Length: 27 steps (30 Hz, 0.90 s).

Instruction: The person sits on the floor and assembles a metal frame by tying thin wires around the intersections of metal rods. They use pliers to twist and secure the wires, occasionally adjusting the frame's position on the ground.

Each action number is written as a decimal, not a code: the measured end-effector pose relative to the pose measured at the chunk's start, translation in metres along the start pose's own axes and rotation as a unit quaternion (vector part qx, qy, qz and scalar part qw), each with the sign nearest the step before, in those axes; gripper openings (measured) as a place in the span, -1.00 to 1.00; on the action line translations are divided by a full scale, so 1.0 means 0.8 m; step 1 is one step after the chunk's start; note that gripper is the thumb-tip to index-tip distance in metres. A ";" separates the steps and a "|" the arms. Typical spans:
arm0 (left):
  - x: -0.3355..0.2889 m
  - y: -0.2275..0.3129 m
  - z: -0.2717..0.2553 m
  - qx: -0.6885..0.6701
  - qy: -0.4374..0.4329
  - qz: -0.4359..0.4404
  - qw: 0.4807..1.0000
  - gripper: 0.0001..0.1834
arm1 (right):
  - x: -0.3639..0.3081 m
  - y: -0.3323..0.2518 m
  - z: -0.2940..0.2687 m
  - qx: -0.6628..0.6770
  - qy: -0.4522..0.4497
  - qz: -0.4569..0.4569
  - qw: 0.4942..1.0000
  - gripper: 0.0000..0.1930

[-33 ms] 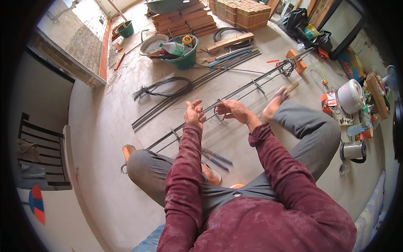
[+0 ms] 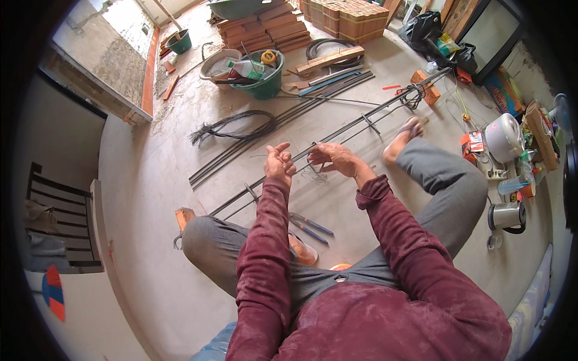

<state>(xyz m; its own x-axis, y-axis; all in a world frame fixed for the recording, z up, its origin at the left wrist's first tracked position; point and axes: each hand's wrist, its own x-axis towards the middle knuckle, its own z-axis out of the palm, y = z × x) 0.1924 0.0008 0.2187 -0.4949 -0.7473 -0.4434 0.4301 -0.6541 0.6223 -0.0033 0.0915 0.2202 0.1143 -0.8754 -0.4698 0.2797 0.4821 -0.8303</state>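
Note:
My left hand is over the rods with its fingers curled, and a thin piece of wire sticks out from it. My right hand is beside it, fingers bent down at a dark bent stirrup on the rods; what its fingertips hold is hidden. Fine loose wires show just below that hand. Long dark steel rods run diagonally beneath both hands, propped on an orange brick at the left and another brick at the far right. Pincers with blue handles lie on the floor before me.
A coil of black wire and more loose rods lie beyond. Behind them stand a green bucket and stacked bricks. A white rice cooker and a metal jug are at the right. My bent legs flank the rods.
My right foot has shifted slightly on the floor, and that leg with it. Both hands stay nearly in place.

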 end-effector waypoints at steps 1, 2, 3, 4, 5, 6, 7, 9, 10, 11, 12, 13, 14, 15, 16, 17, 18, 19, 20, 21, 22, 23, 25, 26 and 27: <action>0.004 -0.001 0.002 -0.016 -0.029 -0.002 0.999 -0.34 | -0.002 -0.009 -0.001 0.002 -0.012 0.016 1.000 -0.41; 0.006 -0.003 0.005 -0.034 -0.043 0.005 0.998 -0.33 | -0.002 -0.010 0.004 0.005 -0.042 0.055 0.998 -0.41; 0.008 -0.006 0.008 -0.051 -0.056 0.012 0.997 -0.33 | -0.003 -0.004 0.013 0.007 -0.071 0.094 0.993 -0.40; 0.008 -0.010 0.006 -0.070 -0.065 0.018 0.995 -0.32 | -0.004 0.005 0.021 0.011 -0.103 0.137 0.985 -0.39; 0.011 -0.011 0.004 -0.071 -0.121 0.013 0.990 -0.32 | -0.007 0.008 0.024 0.068 -0.138 0.125 0.980 -0.45; 0.021 -0.016 0.009 -0.064 -0.136 0.020 0.988 -0.33 | -0.005 0.008 0.017 0.121 -0.138 0.076 0.980 -0.49; 0.029 -0.022 0.030 -0.060 -0.149 0.023 0.987 -0.33 | -0.004 0.010 0.001 0.176 -0.134 0.031 0.975 -0.53; 0.039 -0.024 0.054 -0.022 -0.169 0.031 0.985 -0.33 | -0.008 0.002 -0.014 0.230 -0.092 -0.014 0.969 -0.64; 0.048 -0.022 0.064 0.007 -0.185 0.040 0.982 -0.33 | -0.011 -0.009 -0.021 0.184 -0.064 -0.006 0.981 -0.67; 0.061 -0.016 0.065 0.061 -0.245 0.062 0.966 -0.31 | -0.011 -0.021 -0.030 0.174 -0.070 0.001 0.982 -0.68; 0.069 -0.018 0.064 0.154 -0.231 0.084 0.957 -0.30 | -0.010 -0.030 -0.035 0.165 -0.077 0.009 0.983 -0.68; 0.072 -0.017 0.076 0.243 -0.215 0.106 0.940 -0.29 | -0.009 -0.035 -0.039 0.135 -0.060 -0.012 0.989 -0.71; 0.073 -0.018 0.090 0.330 -0.198 0.125 0.914 -0.28 | -0.005 -0.033 -0.055 0.109 -0.035 -0.032 0.993 -0.74; 0.070 -0.019 0.101 0.354 -0.221 0.126 0.900 -0.39 | 0.002 -0.029 -0.075 0.084 -0.013 -0.051 0.995 -0.76; 0.078 -0.029 0.080 0.417 -0.213 0.140 0.872 -0.44 | 0.013 -0.023 -0.082 0.060 0.004 -0.070 0.996 -0.78; 0.092 -0.047 0.038 0.479 -0.200 0.154 0.841 -0.48 | 0.026 -0.019 -0.076 0.113 0.080 -0.085 0.987 -0.79; 0.103 -0.061 0.007 0.539 -0.189 0.169 0.804 -0.51 | 0.038 -0.014 -0.075 0.073 0.136 -0.073 0.985 -0.77; 0.105 -0.075 -0.009 0.646 -0.112 0.113 0.747 -0.53 | 0.045 0.000 -0.084 0.030 0.199 -0.061 0.978 -0.75; 0.099 -0.090 -0.027 0.737 -0.033 0.052 0.673 -0.52 | 0.051 0.019 -0.091 -0.013 0.260 -0.047 0.964 -0.73; 0.094 -0.106 -0.047 0.742 0.010 0.076 0.667 -0.56 | 0.061 0.045 -0.090 -0.062 0.260 -0.021 0.963 -0.66; 0.092 -0.126 -0.053 0.743 0.050 0.099 0.660 -0.60 | 0.070 0.069 -0.091 -0.108 0.314 -0.044 0.942 -0.65; 0.086 -0.138 -0.052 0.757 0.062 0.134 0.636 -0.68 | 0.078 0.092 -0.084 -0.152 0.362 -0.065 0.917 -0.65; 0.092 -0.153 -0.052 0.744 0.100 0.127 0.648 -0.74 | 0.090 0.115 -0.057 -0.220 0.408 -0.100 0.880 -0.62; 0.096 -0.152 -0.053 0.740 0.121 0.125 0.650 -0.76 | 0.096 0.116 -0.046 -0.247 0.399 -0.116 0.875 -0.63; 0.099 -0.152 -0.053 0.712 0.124 0.125 0.679 -0.79 | 0.097 0.116 -0.044 -0.274 0.390 -0.134 0.869 -0.64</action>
<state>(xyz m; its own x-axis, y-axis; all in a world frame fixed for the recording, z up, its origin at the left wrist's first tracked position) 0.1326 0.0162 0.0807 -0.3217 -0.9267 -0.1941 -0.7775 0.1416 0.6127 -0.0020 0.0697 0.0958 -0.6261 -0.7704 -0.1203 -0.3239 0.3974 -0.8586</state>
